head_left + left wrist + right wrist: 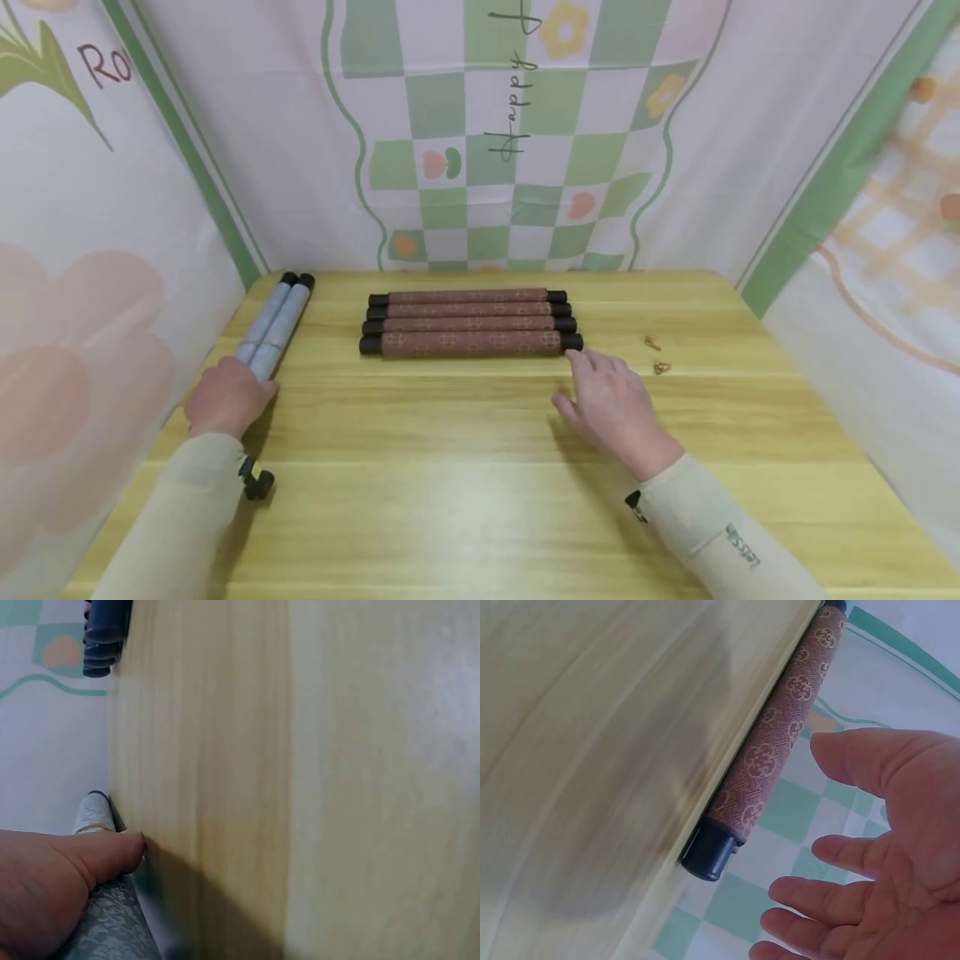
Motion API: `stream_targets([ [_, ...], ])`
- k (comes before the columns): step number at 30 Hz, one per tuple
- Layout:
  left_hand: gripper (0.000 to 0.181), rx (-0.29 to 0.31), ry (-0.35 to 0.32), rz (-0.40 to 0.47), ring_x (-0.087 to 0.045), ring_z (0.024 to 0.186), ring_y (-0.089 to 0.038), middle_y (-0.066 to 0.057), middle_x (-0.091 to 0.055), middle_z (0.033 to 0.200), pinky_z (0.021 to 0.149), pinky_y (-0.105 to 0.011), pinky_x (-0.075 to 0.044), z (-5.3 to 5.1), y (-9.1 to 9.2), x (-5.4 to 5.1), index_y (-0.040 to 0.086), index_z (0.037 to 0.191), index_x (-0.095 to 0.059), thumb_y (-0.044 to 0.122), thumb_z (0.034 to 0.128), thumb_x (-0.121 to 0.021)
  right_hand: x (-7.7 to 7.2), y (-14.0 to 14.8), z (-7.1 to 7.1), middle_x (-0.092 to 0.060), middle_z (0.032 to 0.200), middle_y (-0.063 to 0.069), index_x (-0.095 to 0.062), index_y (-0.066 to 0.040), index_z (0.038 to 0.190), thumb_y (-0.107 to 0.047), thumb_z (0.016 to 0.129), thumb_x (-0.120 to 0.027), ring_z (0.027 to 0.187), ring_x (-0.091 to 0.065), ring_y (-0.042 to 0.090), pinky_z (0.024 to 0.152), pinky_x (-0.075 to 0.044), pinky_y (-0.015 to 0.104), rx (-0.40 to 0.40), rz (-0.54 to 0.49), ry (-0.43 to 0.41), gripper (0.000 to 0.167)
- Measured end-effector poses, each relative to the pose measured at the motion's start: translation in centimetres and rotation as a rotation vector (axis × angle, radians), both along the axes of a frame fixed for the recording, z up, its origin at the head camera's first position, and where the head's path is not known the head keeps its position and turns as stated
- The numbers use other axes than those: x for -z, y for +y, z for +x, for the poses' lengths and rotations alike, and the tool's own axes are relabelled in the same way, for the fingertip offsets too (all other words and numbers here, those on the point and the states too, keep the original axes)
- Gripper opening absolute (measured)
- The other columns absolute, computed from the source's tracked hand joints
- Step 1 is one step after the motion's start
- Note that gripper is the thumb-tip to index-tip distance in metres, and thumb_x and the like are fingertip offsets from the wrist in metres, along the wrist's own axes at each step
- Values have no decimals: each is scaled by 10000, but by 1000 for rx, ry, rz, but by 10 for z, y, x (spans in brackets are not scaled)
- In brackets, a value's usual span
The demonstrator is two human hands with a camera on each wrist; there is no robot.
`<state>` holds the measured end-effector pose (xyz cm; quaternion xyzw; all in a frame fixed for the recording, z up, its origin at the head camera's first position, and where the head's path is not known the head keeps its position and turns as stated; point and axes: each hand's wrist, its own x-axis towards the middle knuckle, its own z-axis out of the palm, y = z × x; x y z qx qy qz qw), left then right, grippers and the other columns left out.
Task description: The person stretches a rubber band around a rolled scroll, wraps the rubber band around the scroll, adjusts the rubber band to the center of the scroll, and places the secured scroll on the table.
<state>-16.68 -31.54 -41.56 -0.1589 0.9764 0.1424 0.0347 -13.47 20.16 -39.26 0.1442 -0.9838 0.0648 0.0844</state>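
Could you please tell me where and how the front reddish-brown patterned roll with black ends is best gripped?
Probably round the middle of the front reddish-brown roll, from above and the near side: it is a long cylinder, free there in front, with three similar rolls close behind.

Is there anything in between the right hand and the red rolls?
No, nothing visible is in the way. The right hand is just by the right end of the red rolls, and the gold bits lie off to the right.
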Motion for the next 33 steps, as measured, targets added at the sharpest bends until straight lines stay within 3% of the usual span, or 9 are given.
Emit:
stream_targets([
  [8,770,-3,-78,-43,-658,853,-482,-371,-599,948,563,-487,-517,0,1,0,-221,1106,-519,529,963,-611,1,4,-2,-536,1447,341,-457,37,1490,-369,978,-707,1305,-530,546,1070,-442,671,13,21,-52,699],
  [21,812,4,-87,-50,-654,904,-531,-409,-588,999,601,-527,-537,3,2,-5,-240,1124,-480,545,969,-615,-1,12,-8,-546,1422,361,-459,77,1471,-375,989,-687,1275,-547,562,1059,-453,671,19,45,-87,699],
  [28,834,1,-92,-45,-652,904,-537,-423,-579,1024,616,-537,-539,3,4,-4,-252,1175,-436,539,978,-613,2,33,-22,-565,1387,375,-465,106,1462,-330,1006,-647,1228,-572,576,1026,-475,676,78,32,-128,657],
  [33,828,1,-59,-53,-642,898,-556,-433,-568,1019,608,-545,-530,5,6,-1,-246,1208,-407,511,969,-643,6,56,-38,-515,1431,393,-421,102,1504,-298,1030,-582,1240,-543,607,994,-478,700,158,37,-230,640],
])
